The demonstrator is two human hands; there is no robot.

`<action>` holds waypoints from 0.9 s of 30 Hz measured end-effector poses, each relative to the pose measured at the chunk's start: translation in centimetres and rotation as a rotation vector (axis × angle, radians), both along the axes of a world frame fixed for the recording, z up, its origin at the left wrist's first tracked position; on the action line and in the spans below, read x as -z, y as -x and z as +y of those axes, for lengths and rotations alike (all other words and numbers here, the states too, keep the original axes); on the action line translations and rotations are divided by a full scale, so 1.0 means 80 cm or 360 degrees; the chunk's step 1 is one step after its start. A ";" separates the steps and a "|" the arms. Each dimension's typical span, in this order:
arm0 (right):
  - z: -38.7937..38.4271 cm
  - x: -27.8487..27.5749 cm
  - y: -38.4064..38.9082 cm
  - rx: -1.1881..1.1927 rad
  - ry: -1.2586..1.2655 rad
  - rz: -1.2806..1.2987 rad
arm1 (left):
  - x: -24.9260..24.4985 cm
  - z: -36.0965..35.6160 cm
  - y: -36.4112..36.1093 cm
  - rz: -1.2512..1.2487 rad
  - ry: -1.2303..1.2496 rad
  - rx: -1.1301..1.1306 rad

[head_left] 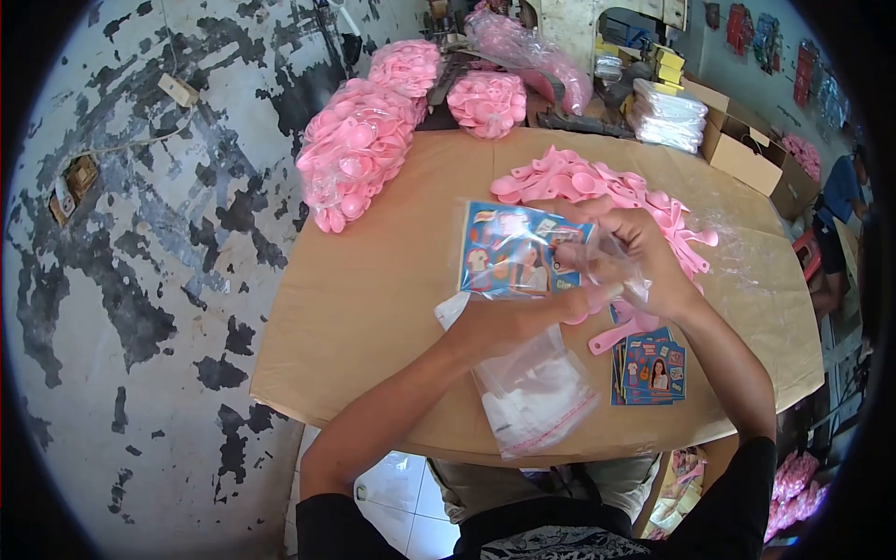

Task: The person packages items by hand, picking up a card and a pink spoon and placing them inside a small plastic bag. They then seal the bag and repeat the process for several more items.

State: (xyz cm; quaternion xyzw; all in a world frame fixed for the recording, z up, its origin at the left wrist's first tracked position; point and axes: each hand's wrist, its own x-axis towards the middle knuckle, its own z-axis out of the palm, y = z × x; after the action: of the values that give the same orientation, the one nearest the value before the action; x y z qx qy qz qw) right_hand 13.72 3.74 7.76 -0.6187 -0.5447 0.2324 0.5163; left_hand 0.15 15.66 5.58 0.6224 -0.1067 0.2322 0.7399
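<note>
A clear plastic bag [465, 245] with a blue printed card [504, 257] inside is held up over the table. My left hand [551, 313] is closed on the bag's lower edge, near its right end. My right hand [644, 247] is at the bag's loose right end, its fingers bent against the plastic and partly hidden by it. Some pink shows by my left fingertips; I cannot make out what it belongs to. Below my hands lie a loose pink spoon [623, 333], a stack of printed cards [650, 373] and a pile of clear plastic bags [534, 397].
A heap of pink spoons [579, 177] lies beyond my hands. Full bags of pink spoons [359, 149] stand at the back left. Wrapped clear packets [668, 114] and an open cardboard box [742, 154] are at the back right. Another person [840, 191] is at the far right.
</note>
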 end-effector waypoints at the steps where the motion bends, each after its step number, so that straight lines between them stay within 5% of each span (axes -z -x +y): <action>1: 0.003 0.003 -0.004 -0.0041 0.0016 -0.0047 | 0.001 0.003 0.000 -0.0004 -0.0040 0.0011; 4: 0.005 -0.006 0.003 0.0036 -0.0145 -0.0394 | 0.007 0.017 -0.003 -0.0018 -0.0009 -0.0157; 6: 0.009 -0.006 -0.004 0.0073 -0.0157 -0.0241 | 0.007 0.038 -0.007 -0.0140 -0.0058 -0.0525; 8: 0.018 0.002 -0.025 0.0022 0.0006 0.0356 | -0.003 0.041 -0.009 -0.0297 0.0073 -0.0464; 12: 0.022 0.008 -0.041 0.0008 0.0065 -0.0039 | 0.004 0.061 -0.016 -0.0280 0.0025 -0.0470; 13: 0.018 0.000 -0.039 -0.0070 0.0037 0.0287 | 0.004 0.068 -0.016 -0.0293 0.0079 -0.0517; 19: 0.037 0.058 -0.029 -0.0183 0.0024 -0.1285 | 0.007 0.085 -0.021 -0.0252 0.0333 -0.0606; 25: 0.039 0.063 -0.028 -0.0033 0.0056 -0.1367 | 0.035 0.073 -0.036 -0.0037 0.0388 -0.0565; 27: 0.035 0.054 -0.028 0.0102 0.0322 -0.0961 | 0.037 0.068 -0.037 0.0014 0.0388 -0.0601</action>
State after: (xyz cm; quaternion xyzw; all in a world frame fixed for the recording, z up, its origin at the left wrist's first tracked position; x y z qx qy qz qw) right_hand 15.99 6.55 3.43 -0.7247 -0.6276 0.0750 0.2743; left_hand 3.11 21.07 2.60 0.5382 0.0436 0.3750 0.7535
